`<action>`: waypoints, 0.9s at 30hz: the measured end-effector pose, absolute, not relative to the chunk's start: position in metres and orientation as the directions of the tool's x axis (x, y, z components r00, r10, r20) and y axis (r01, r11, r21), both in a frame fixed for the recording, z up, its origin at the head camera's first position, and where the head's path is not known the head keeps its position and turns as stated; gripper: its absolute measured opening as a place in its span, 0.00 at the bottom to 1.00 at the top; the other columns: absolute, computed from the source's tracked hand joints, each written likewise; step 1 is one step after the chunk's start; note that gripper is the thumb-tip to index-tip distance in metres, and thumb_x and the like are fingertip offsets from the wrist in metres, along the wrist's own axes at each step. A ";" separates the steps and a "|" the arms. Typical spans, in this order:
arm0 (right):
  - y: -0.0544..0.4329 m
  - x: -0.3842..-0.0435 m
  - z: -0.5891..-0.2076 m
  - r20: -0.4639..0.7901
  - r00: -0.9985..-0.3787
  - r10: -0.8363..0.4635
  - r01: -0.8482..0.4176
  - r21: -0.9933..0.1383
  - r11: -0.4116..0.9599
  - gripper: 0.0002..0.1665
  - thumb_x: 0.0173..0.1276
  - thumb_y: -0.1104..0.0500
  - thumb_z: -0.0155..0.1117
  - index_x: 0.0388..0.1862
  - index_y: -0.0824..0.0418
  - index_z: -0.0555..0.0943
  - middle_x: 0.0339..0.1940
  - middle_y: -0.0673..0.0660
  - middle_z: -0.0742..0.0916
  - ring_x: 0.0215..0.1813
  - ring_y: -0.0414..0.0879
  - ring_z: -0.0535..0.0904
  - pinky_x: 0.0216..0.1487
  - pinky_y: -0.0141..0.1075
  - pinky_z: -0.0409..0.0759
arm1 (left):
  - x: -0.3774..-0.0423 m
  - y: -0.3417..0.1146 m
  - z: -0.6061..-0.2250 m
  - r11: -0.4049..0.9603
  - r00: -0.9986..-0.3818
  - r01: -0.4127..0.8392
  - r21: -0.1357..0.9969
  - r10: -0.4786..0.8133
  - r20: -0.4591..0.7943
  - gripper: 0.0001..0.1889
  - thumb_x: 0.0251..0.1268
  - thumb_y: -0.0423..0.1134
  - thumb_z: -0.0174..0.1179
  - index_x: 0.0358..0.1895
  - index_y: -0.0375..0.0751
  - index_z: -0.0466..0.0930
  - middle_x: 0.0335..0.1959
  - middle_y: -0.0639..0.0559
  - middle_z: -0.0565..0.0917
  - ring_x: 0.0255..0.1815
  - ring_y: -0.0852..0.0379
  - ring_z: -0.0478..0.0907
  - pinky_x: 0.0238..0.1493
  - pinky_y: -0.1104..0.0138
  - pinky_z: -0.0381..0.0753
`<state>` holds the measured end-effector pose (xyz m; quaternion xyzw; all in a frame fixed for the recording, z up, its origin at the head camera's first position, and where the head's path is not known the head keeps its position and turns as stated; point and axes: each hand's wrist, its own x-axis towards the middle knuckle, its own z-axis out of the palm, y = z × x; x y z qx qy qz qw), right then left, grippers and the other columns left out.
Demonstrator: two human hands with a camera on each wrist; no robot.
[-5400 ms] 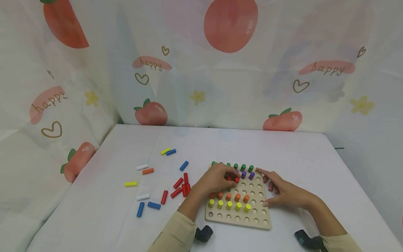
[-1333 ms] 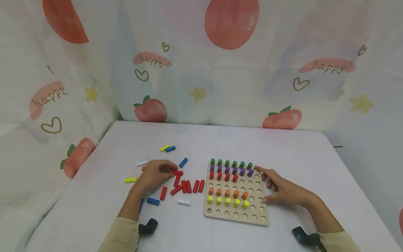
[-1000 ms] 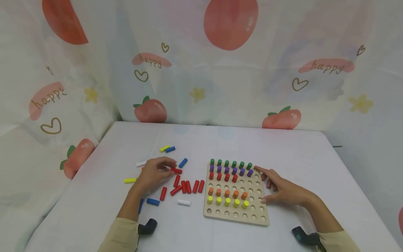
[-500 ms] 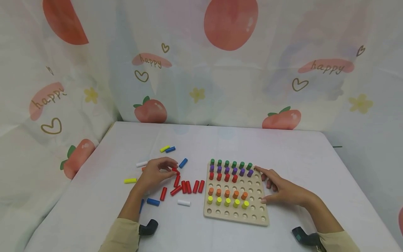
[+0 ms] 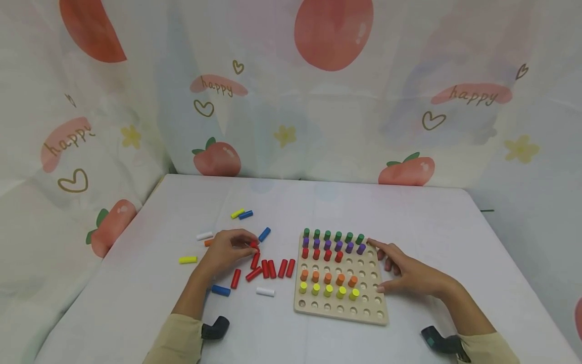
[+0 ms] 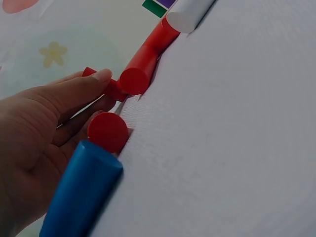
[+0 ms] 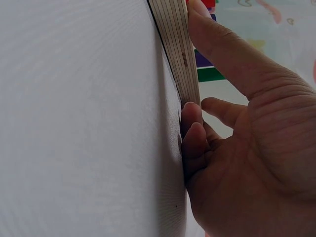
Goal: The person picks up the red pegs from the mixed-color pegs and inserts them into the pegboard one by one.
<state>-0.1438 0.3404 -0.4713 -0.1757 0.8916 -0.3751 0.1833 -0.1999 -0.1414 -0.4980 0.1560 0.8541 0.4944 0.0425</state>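
The once-level red peg (image 6: 114, 90) is tilting, our left hand (image 5: 227, 251) pinching, right hand (image 5: 406, 273) spread. We're expecting light stiffness (some slip), gripping mid-length.

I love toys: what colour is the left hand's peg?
The peg is red, clearest in the left wrist view.

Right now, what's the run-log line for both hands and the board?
left hand: pinches red peg | right hand: touches right side of pegboard | red row: partly filled | loose pegs: scattered on table
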 end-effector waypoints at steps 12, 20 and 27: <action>0.340 -0.143 -0.470 -0.203 -0.870 -0.448 -0.160 -0.745 0.647 0.63 0.57 0.48 0.83 0.84 0.52 0.55 0.55 0.57 0.68 0.49 0.51 0.67 0.43 0.35 0.72 | -0.198 -0.139 -0.494 0.510 -0.948 0.230 0.829 0.310 0.072 0.13 0.63 0.37 0.75 0.49 0.51 0.89 0.40 0.64 0.87 0.45 0.59 0.84 0.50 0.65 0.84; 0.342 -0.142 -0.470 -0.204 -0.872 -0.445 -0.152 -0.752 0.641 0.63 0.57 0.48 0.83 0.84 0.51 0.55 0.55 0.57 0.67 0.49 0.50 0.67 0.43 0.35 0.71 | -0.202 -0.128 -0.482 0.517 -0.934 0.285 0.807 0.338 0.114 0.12 0.63 0.38 0.75 0.49 0.48 0.89 0.38 0.64 0.86 0.45 0.59 0.84 0.50 0.63 0.84; 0.340 -0.142 -0.469 -0.201 -0.870 -0.451 -0.167 -0.739 0.652 0.63 0.58 0.47 0.83 0.84 0.52 0.55 0.55 0.57 0.68 0.48 0.51 0.68 0.43 0.35 0.71 | -0.202 -0.118 -0.473 0.470 -0.908 0.351 0.810 0.383 0.171 0.14 0.63 0.35 0.75 0.51 0.43 0.88 0.40 0.60 0.87 0.45 0.57 0.85 0.48 0.64 0.85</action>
